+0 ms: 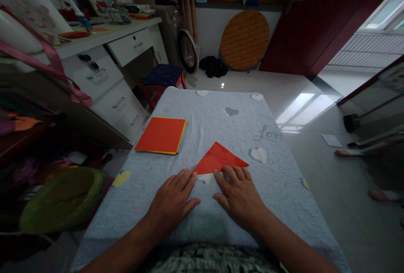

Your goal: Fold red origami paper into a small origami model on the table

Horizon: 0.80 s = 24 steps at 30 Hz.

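A red sheet of paper folded into a triangle (217,157) lies flat on the cloth-covered table (208,121), its peak pointing away from me. My left hand (173,195) rests palm down with fingers stretched out, its fingertips at the triangle's left corner. On the right, my right hand (238,191) lies with fingers spread, several fingertips pressing on the near folded edge. Neither hand grasps the paper. Left of the triangle is a stack of coloured paper (161,135), red on top with yellow and blue edges showing.
A dark-topped stool (162,75) stands beyond the table's far left corner, beside a white desk (107,85). Farther back are a washing machine with its door (188,52) ajar and a round wooden board (245,40). At the lower left sits a green basin-like object (65,199).
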Available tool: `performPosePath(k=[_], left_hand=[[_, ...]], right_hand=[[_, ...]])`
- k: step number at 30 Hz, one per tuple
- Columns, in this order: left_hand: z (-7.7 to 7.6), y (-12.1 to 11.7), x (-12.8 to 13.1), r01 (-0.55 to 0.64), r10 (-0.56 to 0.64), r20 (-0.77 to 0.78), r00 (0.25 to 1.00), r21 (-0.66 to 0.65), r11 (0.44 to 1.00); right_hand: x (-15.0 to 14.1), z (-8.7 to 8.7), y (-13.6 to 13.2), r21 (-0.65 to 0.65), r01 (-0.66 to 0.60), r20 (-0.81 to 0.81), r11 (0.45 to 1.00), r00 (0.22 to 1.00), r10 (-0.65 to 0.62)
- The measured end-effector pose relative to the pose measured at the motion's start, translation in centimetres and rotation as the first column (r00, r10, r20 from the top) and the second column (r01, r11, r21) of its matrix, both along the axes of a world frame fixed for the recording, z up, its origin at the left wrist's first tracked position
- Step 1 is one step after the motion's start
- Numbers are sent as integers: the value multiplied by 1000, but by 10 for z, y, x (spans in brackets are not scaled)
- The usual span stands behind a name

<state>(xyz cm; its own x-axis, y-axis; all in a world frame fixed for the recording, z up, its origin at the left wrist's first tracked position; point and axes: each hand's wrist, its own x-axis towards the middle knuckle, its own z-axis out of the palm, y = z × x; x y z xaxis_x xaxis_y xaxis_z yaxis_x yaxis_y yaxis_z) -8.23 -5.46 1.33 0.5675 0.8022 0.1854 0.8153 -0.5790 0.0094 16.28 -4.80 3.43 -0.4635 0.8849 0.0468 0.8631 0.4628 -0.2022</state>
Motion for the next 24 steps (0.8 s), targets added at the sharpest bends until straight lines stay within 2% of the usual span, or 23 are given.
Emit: performPosePath(k=[9, 16, 24], left_hand=[[-1, 0, -9, 24, -24, -10, 1000, 78, 997], [-3, -2, -12, 8, -9, 5, 1000, 69, 998], [-7, -4, -17, -16, 10, 104, 995, 54, 998]], right_hand=[[47, -9, -9, 105, 117, 55, 988, 991, -124], [72, -10, -12, 127, 191, 72, 973, 977, -201], [89, -12, -13, 144, 237, 45, 961, 968, -246]])
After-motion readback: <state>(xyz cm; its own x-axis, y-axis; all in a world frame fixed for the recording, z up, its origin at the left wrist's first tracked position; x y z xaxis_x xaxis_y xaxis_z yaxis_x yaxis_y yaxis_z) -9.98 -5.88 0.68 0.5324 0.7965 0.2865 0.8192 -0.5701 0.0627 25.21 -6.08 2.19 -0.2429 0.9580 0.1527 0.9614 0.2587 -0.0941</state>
